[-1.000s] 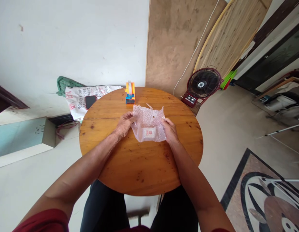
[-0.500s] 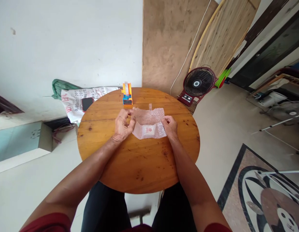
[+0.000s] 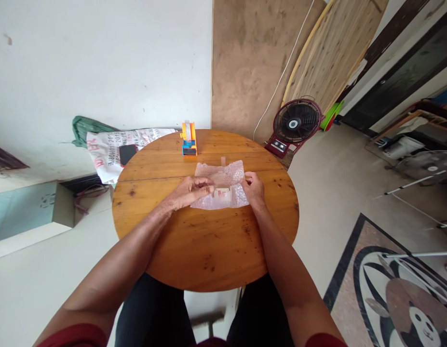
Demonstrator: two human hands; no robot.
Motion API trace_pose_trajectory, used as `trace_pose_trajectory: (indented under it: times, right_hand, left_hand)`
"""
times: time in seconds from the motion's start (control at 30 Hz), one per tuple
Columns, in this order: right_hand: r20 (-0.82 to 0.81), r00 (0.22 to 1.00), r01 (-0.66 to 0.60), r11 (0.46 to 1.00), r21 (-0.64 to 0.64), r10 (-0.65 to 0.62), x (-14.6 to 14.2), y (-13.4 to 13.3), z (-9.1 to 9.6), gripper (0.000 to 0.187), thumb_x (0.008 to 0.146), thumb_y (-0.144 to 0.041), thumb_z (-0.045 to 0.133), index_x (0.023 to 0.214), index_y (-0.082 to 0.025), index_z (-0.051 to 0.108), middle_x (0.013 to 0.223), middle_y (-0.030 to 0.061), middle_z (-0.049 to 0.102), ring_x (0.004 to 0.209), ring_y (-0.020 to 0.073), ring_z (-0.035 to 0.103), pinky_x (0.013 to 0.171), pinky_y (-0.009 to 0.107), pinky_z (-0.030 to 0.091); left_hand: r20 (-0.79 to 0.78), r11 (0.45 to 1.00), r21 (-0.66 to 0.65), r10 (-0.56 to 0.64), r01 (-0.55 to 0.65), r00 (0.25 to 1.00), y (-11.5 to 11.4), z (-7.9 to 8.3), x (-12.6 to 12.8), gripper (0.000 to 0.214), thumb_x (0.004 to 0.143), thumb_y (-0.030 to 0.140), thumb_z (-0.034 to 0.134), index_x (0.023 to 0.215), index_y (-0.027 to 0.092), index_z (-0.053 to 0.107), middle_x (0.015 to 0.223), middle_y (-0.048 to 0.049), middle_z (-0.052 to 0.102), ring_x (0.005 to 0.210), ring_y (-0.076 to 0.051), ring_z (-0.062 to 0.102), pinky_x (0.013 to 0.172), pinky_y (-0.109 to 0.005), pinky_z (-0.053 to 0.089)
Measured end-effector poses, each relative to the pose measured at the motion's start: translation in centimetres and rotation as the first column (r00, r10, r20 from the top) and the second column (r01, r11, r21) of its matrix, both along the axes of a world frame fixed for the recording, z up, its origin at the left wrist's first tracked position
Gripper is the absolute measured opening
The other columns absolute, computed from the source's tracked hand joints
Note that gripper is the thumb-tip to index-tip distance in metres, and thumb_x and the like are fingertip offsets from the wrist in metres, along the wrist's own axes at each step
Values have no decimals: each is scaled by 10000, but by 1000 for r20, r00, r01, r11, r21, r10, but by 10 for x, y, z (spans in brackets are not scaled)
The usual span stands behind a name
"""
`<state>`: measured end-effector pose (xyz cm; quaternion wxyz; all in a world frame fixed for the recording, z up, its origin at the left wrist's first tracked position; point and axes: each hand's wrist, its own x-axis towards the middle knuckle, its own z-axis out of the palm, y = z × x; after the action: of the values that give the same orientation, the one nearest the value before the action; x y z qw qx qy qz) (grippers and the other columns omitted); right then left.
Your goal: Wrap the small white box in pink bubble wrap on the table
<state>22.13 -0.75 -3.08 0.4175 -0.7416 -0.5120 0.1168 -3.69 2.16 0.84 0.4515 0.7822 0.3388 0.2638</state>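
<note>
A pinkish sheet of bubble wrap (image 3: 223,172) lies spread on the round wooden table (image 3: 209,255). On its near half rests a small pale box (image 3: 222,193) with red print. My left hand (image 3: 190,191) reaches over the wrap's left side, thumb and fingers apart, fingertips close by the box's left edge. Its hold is empty. At the right edge, my right hand (image 3: 253,188) pinches the bubble wrap between thumb and fingers. A short strip of tape (image 3: 223,161) sticks out beyond the wrap's far edge.
An orange and blue tape dispenser (image 3: 189,140) stands near the table's far edge. A dark red fan (image 3: 294,124) is beyond the table at right. To the left, a phone-like dark slab (image 3: 128,154) lies on a printed white sack (image 3: 109,166).
My left hand has let go of the bubble wrap's left edge and moved right and inward toward the box, its fingers stretching out. The right hand stays at the right edge.
</note>
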Motion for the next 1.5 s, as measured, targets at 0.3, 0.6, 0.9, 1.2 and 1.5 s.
trace_pose_trajectory:
  times: [0.3,0.6,0.9,1.2,1.5]
  right_hand:
    - [33,999,8,1000,-29,-7,2,0,0,338,779,-290,549,1102,-226,623,867,38,746,818,214,683,768,324,506]
    - [201,980,25,996,-81,-8,-3,-8,8,432,781,-271,560,1210,-216,558,1034,54,712,857,211,643,814,346,477]
    - [241,970,-19,1000,22,13,-3,-10,8,368,771,-268,551,1133,-215,593,1060,60,670,770,183,595,802,343,472]
    - [252,968,-29,994,102,3,-14,-15,16,170,792,-298,527,922,-234,616,801,3,649,695,169,564,687,293,420]
    - [306,950,-101,984,147,52,-22,-25,24,135,824,-288,533,897,-242,636,798,5,670,693,167,577,730,301,434]
  left_hand:
    - [100,749,-273,-603,604,792,-18,21,-5,427,847,451,629,1197,215,690,1198,-72,684,1011,-227,641,829,-274,494]
    - [-122,653,-203,-756,730,643,-31,12,15,461,869,427,599,1285,231,622,825,-19,665,641,-116,550,603,-212,426]
    - [197,846,-189,-464,498,864,-32,6,14,352,826,436,666,1061,176,703,823,-49,680,705,-144,602,649,-252,458]
    - [316,996,-69,70,-50,946,-20,-9,21,474,745,337,687,1188,205,581,1121,-85,622,932,-187,597,786,-324,515]
    - [396,936,-248,-138,250,908,-9,-34,25,869,691,170,605,1491,267,281,1494,-108,453,1422,-297,361,1055,-441,444]
